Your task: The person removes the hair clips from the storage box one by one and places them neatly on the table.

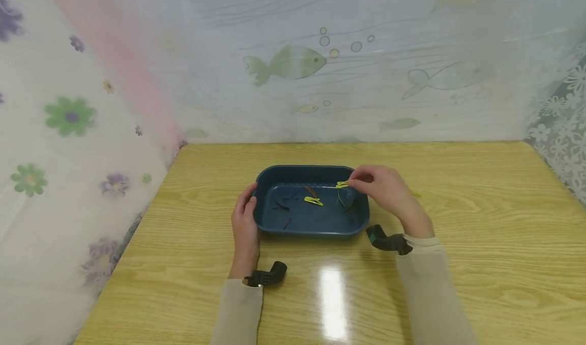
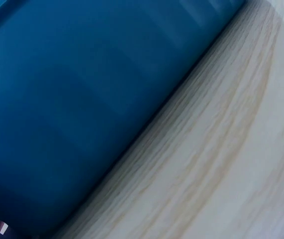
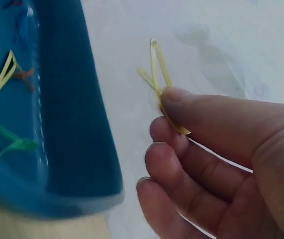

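Observation:
A blue plastic basin [image 1: 311, 230] sits on the table, a smooth outer wall [image 2: 97, 64] filling much of the left wrist view. My left hand [image 1: 244, 223] rests against its left side, thumb and fingers lying along the outer wall. Over the right end of the basin, my right hand [image 1: 382, 190] pinches a yellow snap hair clip [image 3: 155, 64] between thumb and index finger; the other fingers are bent and hold nothing. Inside the basin lie another yellow hair clip [image 1: 313, 201], a green clip [image 3: 17, 144], an orange-brown clip [image 1: 311, 191] and several darker ones.
The basin stands on a wood-grain table [image 1: 183, 263]. A small yellow piece [image 1: 415, 194] lies on the table, partly behind my right hand. A fish-patterned curtain [image 1: 293, 90] hangs behind the table, a flowered one [image 1: 68, 182] at left. Each wrist wears a black camera mount [image 1: 270, 275].

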Action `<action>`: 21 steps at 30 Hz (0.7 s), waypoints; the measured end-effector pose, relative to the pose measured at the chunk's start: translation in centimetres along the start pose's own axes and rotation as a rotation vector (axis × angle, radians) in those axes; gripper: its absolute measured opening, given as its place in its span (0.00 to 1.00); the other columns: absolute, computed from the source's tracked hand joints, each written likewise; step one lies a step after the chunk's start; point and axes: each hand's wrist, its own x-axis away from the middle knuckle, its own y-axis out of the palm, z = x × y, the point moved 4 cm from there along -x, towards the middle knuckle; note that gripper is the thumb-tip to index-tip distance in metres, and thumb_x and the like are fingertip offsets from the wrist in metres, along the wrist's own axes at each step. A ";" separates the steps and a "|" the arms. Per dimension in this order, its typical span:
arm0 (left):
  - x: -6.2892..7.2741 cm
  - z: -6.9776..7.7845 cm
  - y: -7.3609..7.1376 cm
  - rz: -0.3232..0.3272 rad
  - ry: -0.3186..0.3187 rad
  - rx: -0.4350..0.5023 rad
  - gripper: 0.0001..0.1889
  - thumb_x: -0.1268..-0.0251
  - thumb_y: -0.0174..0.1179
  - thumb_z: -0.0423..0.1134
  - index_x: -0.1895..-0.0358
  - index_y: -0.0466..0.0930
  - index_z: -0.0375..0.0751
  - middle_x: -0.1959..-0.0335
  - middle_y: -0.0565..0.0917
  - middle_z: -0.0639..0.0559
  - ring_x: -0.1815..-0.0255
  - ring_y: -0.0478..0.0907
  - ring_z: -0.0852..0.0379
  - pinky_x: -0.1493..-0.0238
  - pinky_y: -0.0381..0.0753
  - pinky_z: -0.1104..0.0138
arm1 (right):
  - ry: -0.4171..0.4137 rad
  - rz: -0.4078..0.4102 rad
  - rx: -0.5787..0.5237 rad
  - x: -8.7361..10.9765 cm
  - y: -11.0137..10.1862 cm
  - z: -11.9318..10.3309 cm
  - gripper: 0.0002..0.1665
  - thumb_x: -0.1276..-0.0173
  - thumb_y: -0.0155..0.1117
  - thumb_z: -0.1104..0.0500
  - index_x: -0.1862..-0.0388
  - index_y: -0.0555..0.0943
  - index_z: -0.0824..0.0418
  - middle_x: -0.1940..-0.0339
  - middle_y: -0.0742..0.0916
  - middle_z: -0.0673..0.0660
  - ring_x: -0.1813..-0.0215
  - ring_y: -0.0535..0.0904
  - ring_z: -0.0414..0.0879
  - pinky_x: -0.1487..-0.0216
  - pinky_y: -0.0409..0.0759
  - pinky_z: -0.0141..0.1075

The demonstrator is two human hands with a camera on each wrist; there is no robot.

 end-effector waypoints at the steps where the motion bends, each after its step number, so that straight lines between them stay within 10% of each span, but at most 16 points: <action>1: -0.1 -0.1 0.0 0.001 -0.001 0.005 0.17 0.31 0.41 0.36 0.42 0.70 0.43 0.41 0.69 0.57 0.38 0.60 0.64 0.38 0.56 0.66 | 0.003 0.010 -0.004 0.0 -0.2 0.2 0.10 0.38 0.57 0.48 0.62 0.80 0.51 0.63 0.82 0.48 0.61 0.76 0.43 0.60 0.72 0.40; 21: -0.7 -1.8 -0.4 0.007 0.019 0.032 0.16 0.31 0.43 0.40 0.44 0.72 0.49 0.43 0.71 0.60 0.40 0.62 0.65 0.39 0.58 0.68 | 0.028 0.122 0.036 0.3 -1.7 2.8 0.16 0.34 0.52 0.46 0.57 0.79 0.54 0.59 0.82 0.52 0.59 0.75 0.48 0.63 0.71 0.42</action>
